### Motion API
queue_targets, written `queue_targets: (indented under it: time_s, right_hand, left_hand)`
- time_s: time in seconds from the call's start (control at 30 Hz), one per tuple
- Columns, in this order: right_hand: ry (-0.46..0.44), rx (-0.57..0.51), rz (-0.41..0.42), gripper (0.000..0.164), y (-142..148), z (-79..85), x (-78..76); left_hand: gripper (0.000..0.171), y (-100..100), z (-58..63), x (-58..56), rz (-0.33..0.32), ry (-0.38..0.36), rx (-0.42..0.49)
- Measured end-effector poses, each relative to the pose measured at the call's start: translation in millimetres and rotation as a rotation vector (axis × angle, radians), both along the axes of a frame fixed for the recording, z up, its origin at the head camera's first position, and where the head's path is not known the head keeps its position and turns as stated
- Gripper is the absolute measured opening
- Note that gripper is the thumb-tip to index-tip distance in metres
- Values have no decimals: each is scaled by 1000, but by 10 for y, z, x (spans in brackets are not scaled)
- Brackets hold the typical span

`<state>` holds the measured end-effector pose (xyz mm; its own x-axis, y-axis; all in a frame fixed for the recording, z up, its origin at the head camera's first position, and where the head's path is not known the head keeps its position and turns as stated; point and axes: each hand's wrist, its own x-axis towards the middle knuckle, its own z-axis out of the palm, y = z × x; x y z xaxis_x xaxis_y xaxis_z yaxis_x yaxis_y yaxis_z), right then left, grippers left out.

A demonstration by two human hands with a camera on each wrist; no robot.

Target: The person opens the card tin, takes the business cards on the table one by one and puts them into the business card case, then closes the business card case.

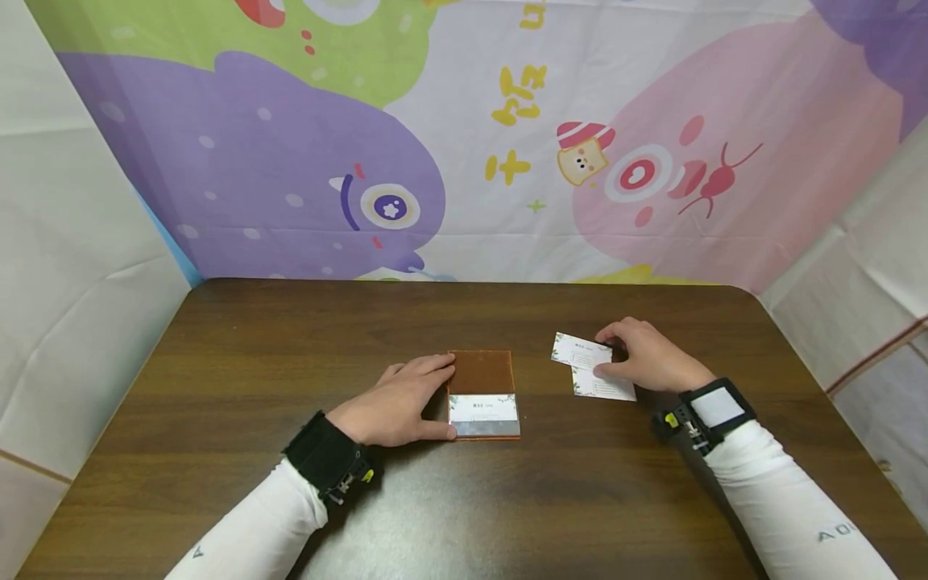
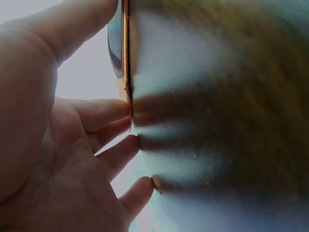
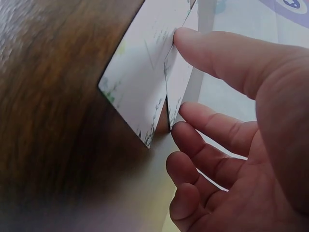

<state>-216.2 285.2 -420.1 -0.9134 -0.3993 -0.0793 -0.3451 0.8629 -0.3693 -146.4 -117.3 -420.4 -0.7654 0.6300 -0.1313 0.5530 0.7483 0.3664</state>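
A small brown card holder [image 1: 482, 372] lies open on the table, a floral-edged white business card [image 1: 483, 408] showing under its clear lower pocket. My left hand [image 1: 399, 403] rests along its left edge, fingertips at the upper side and thumb by the lower corner. To the right, my right hand [image 1: 648, 354] pinches a white printed card [image 1: 580, 350] between thumb and fingers. Partly beneath it lies a second white card [image 1: 603, 385] with green leaf corners. The right wrist view shows the thumb [image 3: 198, 46] at the overlap of both cards.
The dark wooden table [image 1: 290, 346] reaches back to a cartoon-printed cloth [image 1: 493, 225]. White cloth walls [image 1: 80, 266] stand at both sides. Each wrist carries a black strap [image 1: 326, 455] with a small device on it.
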Motion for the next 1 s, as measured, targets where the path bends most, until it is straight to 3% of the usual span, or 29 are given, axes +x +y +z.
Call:
queue_targets:
  time_s: [0.7, 1.0]
  right_hand:
    - [-33, -72, -51, 50, -17, -20, 0]
    - [-29, -129, -92, 33, -27, -3, 27]
  left_hand:
    - [93, 0, 0, -11, -9, 3, 9]
    - [92, 2, 4, -8, -8, 7, 10]
